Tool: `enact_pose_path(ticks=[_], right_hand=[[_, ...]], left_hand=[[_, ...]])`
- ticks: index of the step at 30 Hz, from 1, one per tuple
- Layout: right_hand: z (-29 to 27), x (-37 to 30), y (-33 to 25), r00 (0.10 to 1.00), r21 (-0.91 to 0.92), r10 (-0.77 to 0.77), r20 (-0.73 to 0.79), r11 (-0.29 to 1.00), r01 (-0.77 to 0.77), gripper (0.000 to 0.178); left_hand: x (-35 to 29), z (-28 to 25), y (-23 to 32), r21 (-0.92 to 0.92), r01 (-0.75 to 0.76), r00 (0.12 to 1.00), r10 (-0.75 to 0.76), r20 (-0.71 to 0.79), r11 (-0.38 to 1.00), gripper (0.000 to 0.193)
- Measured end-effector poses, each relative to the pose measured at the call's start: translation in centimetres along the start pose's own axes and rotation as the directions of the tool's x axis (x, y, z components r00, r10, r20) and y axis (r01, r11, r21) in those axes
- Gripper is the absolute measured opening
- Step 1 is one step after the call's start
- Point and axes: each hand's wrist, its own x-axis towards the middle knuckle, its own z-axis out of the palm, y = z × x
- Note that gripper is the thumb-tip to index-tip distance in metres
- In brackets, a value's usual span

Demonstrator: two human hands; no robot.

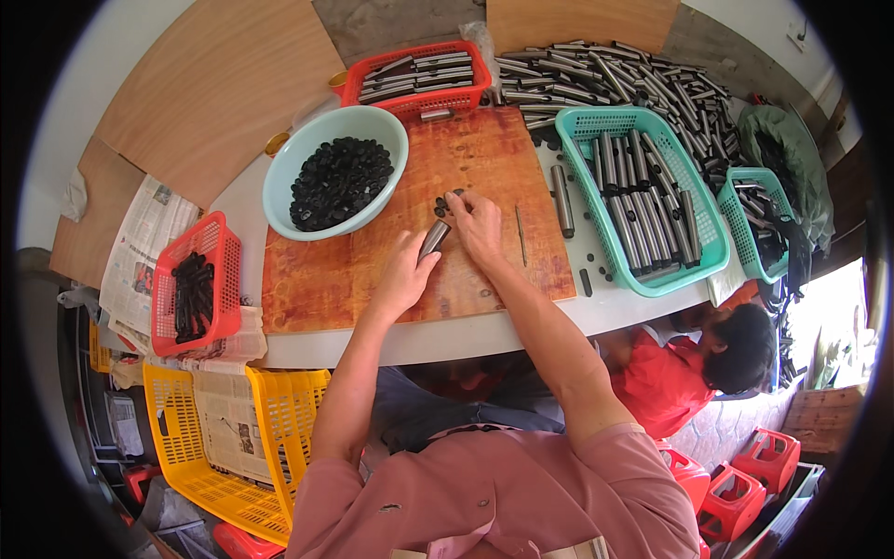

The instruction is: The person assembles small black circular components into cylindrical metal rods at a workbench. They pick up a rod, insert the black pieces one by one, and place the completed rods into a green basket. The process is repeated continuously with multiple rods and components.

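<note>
My left hand (400,278) is wrapped round a short silver metal tube (434,238), held tilted over a reddish-brown wooden board (372,284). Just beyond the tube, the fingers of my right hand (480,228) are pinched together at a small black round cap (457,192). A few more loose black caps (440,207) lie on the board beside those fingertips. At the upper left, a pale blue bowl (277,186) holds a heap of the same black pieces. A thin rod-like tool (521,235) lies right of my right hand.
A teal basket (719,244) of tubes stands at the right, with a lone tube (562,200) beside it. Behind are a red basket (486,73) and a large tube pile (615,74). A red basket (226,289) sits left. A person in red (663,377) is low at right.
</note>
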Motion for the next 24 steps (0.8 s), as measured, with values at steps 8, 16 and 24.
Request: enact_pose_path(ticks=[8, 16, 24], right_hand=[[-0.7, -0.4, -1.1, 0.997, -0.021, -0.001, 0.082, 1.000, 0.003, 0.040], [-0.7, -0.7, -1.8, 0.993, -0.092, -0.031, 0.113, 0.995, 0.042, 0.041], [-0.6, -0.5, -1.5, 0.993, -0.105, -0.040, 0.109, 0.993, 0.051, 0.040]], left_hand=[[-0.2, 1.1, -0.3, 0.324, -0.069, 0.994, 0.092, -0.056, 0.944, 0.035], [-1.2, 1.7, -0.7, 0.407, -0.178, 0.970, 0.229, -0.079, 0.896, 0.037], [-1.9, 1.5, 0.3, 0.390, -0.200, 0.967, 0.245, -0.067, 0.899, 0.035]])
